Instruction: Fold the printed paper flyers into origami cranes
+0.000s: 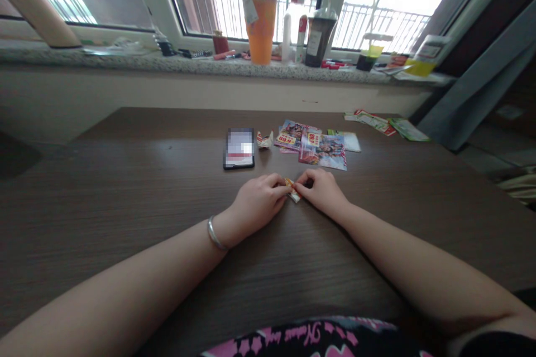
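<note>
Between my two hands, low over the middle of the table, is a small folded piece of printed paper (295,197), coloured yellow, orange and white. My left hand (260,201), with a silver bangle at the wrist, pinches its left side. From the right, the thumb and fingertips of my right hand (321,189) close on its other side. Just beyond stand a small folded paper shape (265,140), white with red, and a phone (238,148) with a lit, blurred screen. Printed flyers (322,152) lie overlapping past my right hand.
More leaflets (374,121) lie at the table's far right corner. On the stone windowsill (188,65) stand a tall orange drink cup (262,25), a dark drink cup (318,39), bottles and small items. A grey curtain (473,83) hangs at the right.
</note>
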{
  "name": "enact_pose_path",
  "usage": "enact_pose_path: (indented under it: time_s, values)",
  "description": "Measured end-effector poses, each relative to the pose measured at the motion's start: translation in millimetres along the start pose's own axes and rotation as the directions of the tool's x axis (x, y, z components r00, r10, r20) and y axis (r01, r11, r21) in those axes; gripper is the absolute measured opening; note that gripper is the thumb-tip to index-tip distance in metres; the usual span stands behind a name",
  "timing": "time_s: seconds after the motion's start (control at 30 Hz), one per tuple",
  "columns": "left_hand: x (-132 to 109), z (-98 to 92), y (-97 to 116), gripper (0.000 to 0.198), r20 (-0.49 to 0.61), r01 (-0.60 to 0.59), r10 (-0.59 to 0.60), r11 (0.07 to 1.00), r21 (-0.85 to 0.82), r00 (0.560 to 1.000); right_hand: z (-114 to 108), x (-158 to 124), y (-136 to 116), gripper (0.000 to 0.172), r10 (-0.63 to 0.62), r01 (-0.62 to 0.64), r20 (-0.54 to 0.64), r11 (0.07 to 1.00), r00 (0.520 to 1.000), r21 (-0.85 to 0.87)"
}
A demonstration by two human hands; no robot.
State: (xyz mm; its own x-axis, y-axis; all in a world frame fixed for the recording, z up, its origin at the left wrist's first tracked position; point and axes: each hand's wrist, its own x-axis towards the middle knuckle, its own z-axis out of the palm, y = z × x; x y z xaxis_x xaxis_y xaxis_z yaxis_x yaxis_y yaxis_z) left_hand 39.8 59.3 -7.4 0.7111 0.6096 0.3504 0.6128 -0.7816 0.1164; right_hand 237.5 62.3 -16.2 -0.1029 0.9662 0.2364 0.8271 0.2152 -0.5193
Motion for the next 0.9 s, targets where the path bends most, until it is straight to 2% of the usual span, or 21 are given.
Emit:
enact_pose_path:
  time_s: [0.1, 0.4, 0.63, 0.8, 0.9]
  values:
    - [-0.7, 0.6, -0.2, 0.025, 0.001, -0.015, 0.015, 1.0, 0.008, 1.0, 1.2, 2.2, 1.3, 0.011, 0.022, -0.023, 0.025, 0.999, 0.999, 0.027]
    - [-1.7, -0.5, 1.5, 0.021, 0.021, -0.026, 0.026, 1.0, -0.014, 0.999, 1.4, 4.5, 3.7, 0.01, -0.028, 0.027, 0.041, 0.999, 0.999, 0.029]
    - [-3.3, -1.8, -2.5, 0.019, 0.03, 0.002, 0.0, 0.999, -0.053, 1.0, -0.6, 0.3, 9.4, 0.004, -0.193, 0.183, 0.104, 0.978, 0.976, 0.095]
    - [-0.2, -3.2, -4.8, 0.018, 0.041, 0.009, -0.008, 0.999, -0.04, 0.999, 1.8, -2.0, 8.0, 0.006, -0.277, 0.269, 0.089, 0.959, 0.957, 0.088]
    - [-0.3, -1.6, -4.7, 0.016, 0.037, 0.059, -0.056, 0.996, -0.069, 0.998, 1.6, -2.9, 6.3, 0.008, -0.323, 0.32, 0.074, 0.946, 0.944, 0.049]
